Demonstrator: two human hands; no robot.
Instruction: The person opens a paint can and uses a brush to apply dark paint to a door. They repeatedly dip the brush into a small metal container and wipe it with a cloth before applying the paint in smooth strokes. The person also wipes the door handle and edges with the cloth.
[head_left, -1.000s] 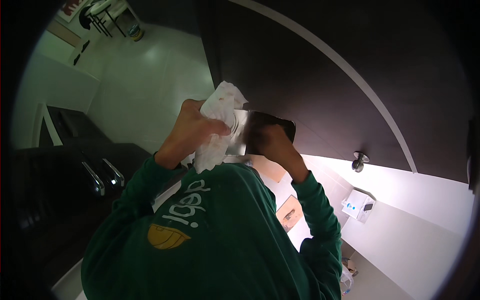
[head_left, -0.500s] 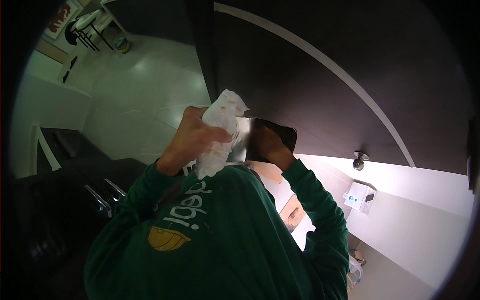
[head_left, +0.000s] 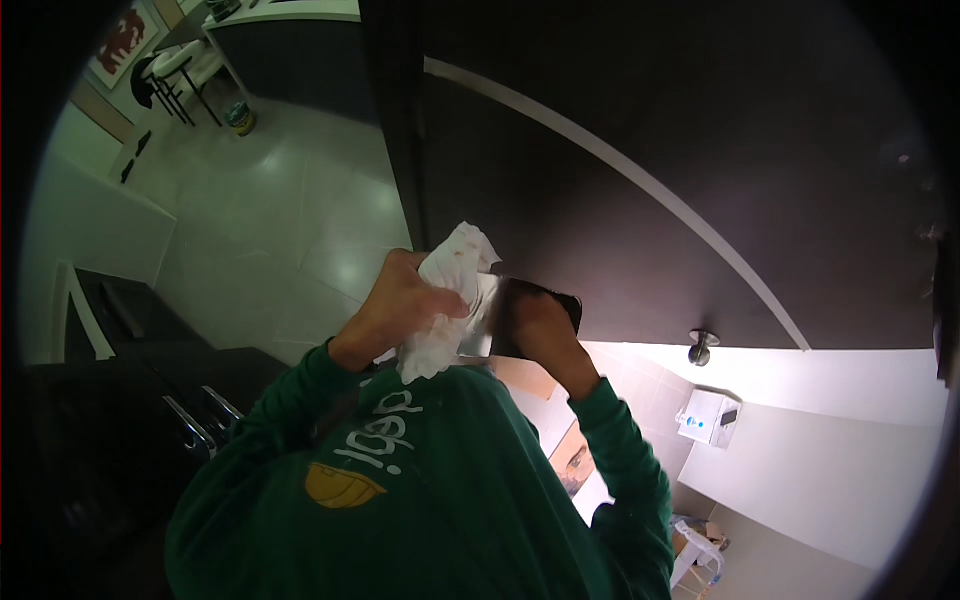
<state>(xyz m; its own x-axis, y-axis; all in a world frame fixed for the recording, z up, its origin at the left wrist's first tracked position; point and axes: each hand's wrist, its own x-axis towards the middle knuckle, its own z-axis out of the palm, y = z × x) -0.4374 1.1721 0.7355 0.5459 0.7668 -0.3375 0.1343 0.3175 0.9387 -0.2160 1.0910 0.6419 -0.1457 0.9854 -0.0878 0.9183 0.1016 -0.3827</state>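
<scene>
My left hand point(head_left: 408, 305) is closed around a crumpled white paper towel or wipe point(head_left: 462, 252) with faint brownish spots. It presses the towel against the shiny silver face point(head_left: 484, 318) of a boxy object held in front of my chest. The object's other side is a black part point(head_left: 566, 304) with a rounded corner. Over this black part lies my right hand point(head_left: 545, 328), curled, with its fingertips lost in shadow. What the object is exactly I cannot tell.
A large dark door point(head_left: 600, 230) with a pale curved strip and a round metal knob point(head_left: 703, 347) stands ahead and to the right. Beyond it a white box point(head_left: 710, 418) sits at the wall. Dark cabinets with metal handles point(head_left: 190, 425) are at the left. Stools point(head_left: 178, 75) stand far left.
Both hands, the towel and the object sit slightly lower in the view, which has shifted a little. My left hand still grips the towel against the silver face.
</scene>
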